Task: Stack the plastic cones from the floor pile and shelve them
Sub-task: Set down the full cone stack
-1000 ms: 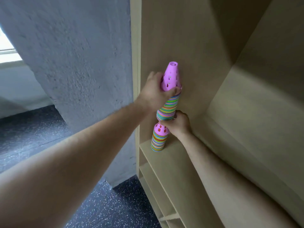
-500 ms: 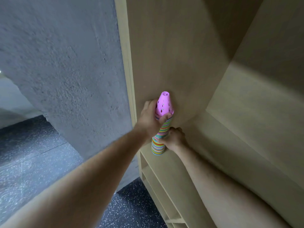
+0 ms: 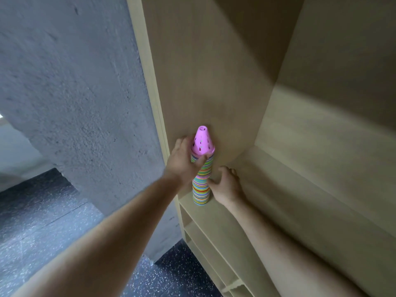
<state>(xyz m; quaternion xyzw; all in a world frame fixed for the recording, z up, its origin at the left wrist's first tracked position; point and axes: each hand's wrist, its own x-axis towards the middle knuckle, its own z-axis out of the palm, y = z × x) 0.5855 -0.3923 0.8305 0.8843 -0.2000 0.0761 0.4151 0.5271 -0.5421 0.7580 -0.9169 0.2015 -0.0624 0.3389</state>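
Observation:
A tall stack of striped plastic cones (image 3: 201, 185), topped by a pink perforated cone (image 3: 202, 142), stands upright on the wooden shelf board (image 3: 216, 224) in the left rear corner of the cabinet. My left hand (image 3: 183, 162) wraps the upper part of the stack just under the pink cone, thumb across the front. My right hand (image 3: 226, 185) is beside the lower part of the stack on its right, fingers spread, thumb just touching or near the cones.
The cabinet's left side panel (image 3: 192, 71) and back panel (image 3: 321, 136) close in the corner. Lower shelves (image 3: 205, 243) run below. A rough grey concrete wall (image 3: 75, 93) is to the left, over dark speckled floor (image 3: 42, 221).
The upper stack came down over the lower one, forming a single stack on the shelf. My right hand released its grip and opened beside it.

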